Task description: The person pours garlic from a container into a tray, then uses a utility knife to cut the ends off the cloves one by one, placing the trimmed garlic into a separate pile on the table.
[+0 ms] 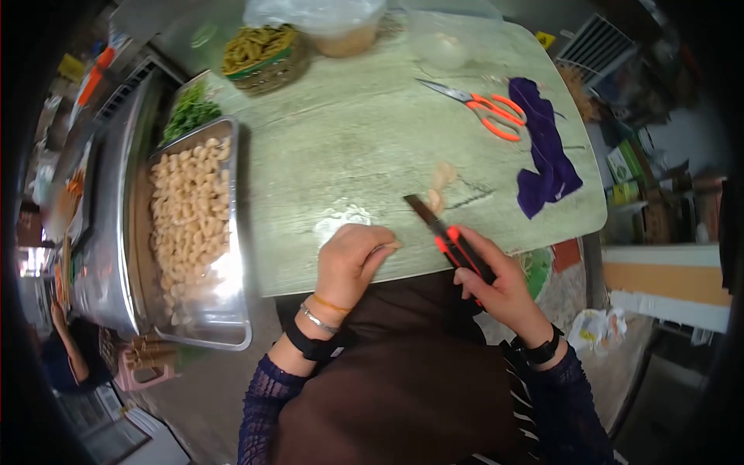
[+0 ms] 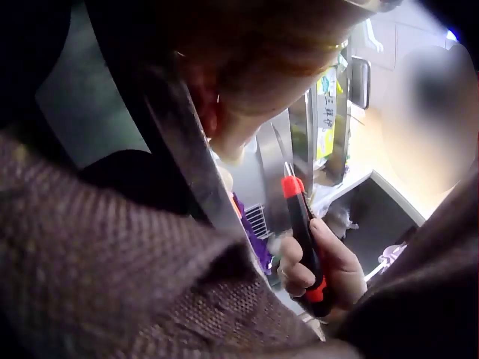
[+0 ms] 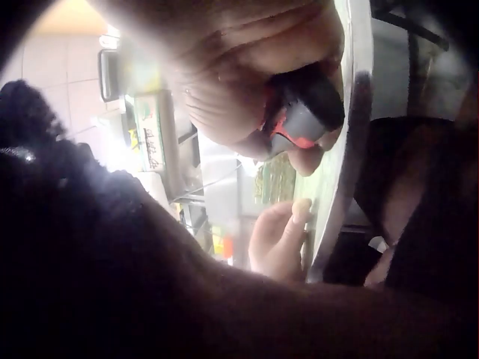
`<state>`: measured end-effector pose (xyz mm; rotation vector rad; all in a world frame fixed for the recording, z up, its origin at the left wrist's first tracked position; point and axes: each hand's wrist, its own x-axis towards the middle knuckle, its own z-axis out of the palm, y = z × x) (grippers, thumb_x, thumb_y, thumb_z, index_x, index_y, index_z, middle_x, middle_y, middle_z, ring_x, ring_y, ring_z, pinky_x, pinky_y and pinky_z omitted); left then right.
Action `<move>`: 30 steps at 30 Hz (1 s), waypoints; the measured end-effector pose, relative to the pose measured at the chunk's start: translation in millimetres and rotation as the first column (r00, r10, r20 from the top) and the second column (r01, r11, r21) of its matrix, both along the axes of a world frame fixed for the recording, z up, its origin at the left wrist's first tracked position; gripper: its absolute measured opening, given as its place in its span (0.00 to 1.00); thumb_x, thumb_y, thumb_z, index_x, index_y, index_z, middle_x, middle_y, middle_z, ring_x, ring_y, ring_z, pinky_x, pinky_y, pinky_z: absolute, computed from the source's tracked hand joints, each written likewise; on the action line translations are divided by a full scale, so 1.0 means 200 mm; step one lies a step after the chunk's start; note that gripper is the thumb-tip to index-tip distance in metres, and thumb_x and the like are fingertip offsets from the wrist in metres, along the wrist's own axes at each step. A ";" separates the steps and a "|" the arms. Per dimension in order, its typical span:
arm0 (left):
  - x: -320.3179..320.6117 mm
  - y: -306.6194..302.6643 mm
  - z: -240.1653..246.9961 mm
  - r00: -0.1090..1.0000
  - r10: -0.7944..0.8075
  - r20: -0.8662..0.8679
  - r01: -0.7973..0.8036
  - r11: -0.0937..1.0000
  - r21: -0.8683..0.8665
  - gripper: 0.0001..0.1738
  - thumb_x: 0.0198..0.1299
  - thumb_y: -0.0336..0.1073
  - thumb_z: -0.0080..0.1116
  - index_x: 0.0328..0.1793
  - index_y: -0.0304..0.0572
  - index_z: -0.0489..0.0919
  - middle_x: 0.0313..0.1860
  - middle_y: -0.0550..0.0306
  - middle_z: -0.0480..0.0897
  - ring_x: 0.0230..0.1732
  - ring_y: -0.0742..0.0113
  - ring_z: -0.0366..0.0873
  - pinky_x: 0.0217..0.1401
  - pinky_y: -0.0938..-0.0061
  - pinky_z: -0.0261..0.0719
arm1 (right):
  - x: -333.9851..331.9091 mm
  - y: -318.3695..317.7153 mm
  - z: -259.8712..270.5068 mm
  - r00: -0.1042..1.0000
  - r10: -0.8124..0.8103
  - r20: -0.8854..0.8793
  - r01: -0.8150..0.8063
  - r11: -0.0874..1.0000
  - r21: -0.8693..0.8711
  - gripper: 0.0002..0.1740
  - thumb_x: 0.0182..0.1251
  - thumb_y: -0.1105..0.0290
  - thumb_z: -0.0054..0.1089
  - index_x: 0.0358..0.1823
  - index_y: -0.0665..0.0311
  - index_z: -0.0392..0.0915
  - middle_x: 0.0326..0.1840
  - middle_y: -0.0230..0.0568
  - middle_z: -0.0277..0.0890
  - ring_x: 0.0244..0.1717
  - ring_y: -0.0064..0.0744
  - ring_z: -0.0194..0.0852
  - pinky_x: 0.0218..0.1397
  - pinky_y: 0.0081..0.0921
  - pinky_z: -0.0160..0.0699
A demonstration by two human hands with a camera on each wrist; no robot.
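My right hand (image 1: 500,283) grips a black-and-red utility knife (image 1: 469,257), its dark blade pointing up and left over the table. Close to the table's front edge, my left hand (image 1: 349,262) pinches a small pale piece (image 3: 301,206) between thumb and fingertips. Just past the blade, a few similar pale pieces (image 1: 442,175) lie on the green table (image 1: 333,139). A wet, whitish patch (image 1: 339,219) shows behind the left hand. To the left, a metal tray (image 1: 242,298) holds many pale curled pieces (image 1: 190,198).
Orange-handled scissors (image 1: 496,116) and a crumpled purple cloth (image 1: 546,155) lie at the right. Along the back stand a basket of green pods (image 1: 262,50), a covered tub (image 1: 345,39) and a clear container (image 1: 449,43). Leafy greens (image 1: 190,115) sit behind the tray.
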<state>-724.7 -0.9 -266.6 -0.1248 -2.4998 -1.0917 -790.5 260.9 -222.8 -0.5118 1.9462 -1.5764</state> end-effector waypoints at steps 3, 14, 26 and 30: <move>-0.01 0.03 0.00 0.999 -0.001 -0.049 -0.004 0.995 -0.101 0.11 0.54 0.25 0.75 0.43 0.44 0.88 0.41 0.57 0.87 0.40 0.58 0.86 0.41 0.68 0.84 | -0.01 0.02 0.01 0.980 0.137 -0.146 -0.116 0.983 0.140 0.35 0.73 0.74 0.65 0.81 0.59 0.66 0.67 0.48 0.82 0.55 0.41 0.88 0.57 0.32 0.85; 0.01 0.02 0.00 0.993 -0.088 -0.080 0.072 0.981 -0.182 0.14 0.53 0.19 0.71 0.46 0.38 0.86 0.44 0.51 0.87 0.41 0.58 0.89 0.42 0.71 0.88 | -0.06 0.02 0.02 0.907 0.300 -0.296 -0.209 0.930 0.302 0.34 0.73 0.73 0.65 0.79 0.57 0.69 0.70 0.46 0.81 0.62 0.49 0.86 0.64 0.35 0.84; 0.01 0.03 -0.02 0.993 -0.057 -0.101 0.039 0.986 -0.165 0.13 0.50 0.17 0.74 0.41 0.37 0.87 0.42 0.51 0.87 0.40 0.57 0.88 0.42 0.71 0.88 | -0.01 0.03 -0.03 0.854 0.321 -0.410 -0.176 0.919 0.353 0.36 0.71 0.68 0.66 0.80 0.45 0.69 0.43 0.37 0.86 0.39 0.42 0.87 0.39 0.36 0.84; 0.01 0.02 -0.01 0.994 -0.057 -0.089 0.042 0.986 -0.163 0.13 0.50 0.18 0.75 0.40 0.37 0.87 0.41 0.52 0.87 0.40 0.57 0.88 0.41 0.70 0.88 | 0.01 0.02 -0.01 0.823 0.361 -0.438 -0.150 0.883 0.445 0.36 0.72 0.67 0.66 0.81 0.41 0.69 0.33 0.34 0.80 0.31 0.40 0.83 0.31 0.36 0.80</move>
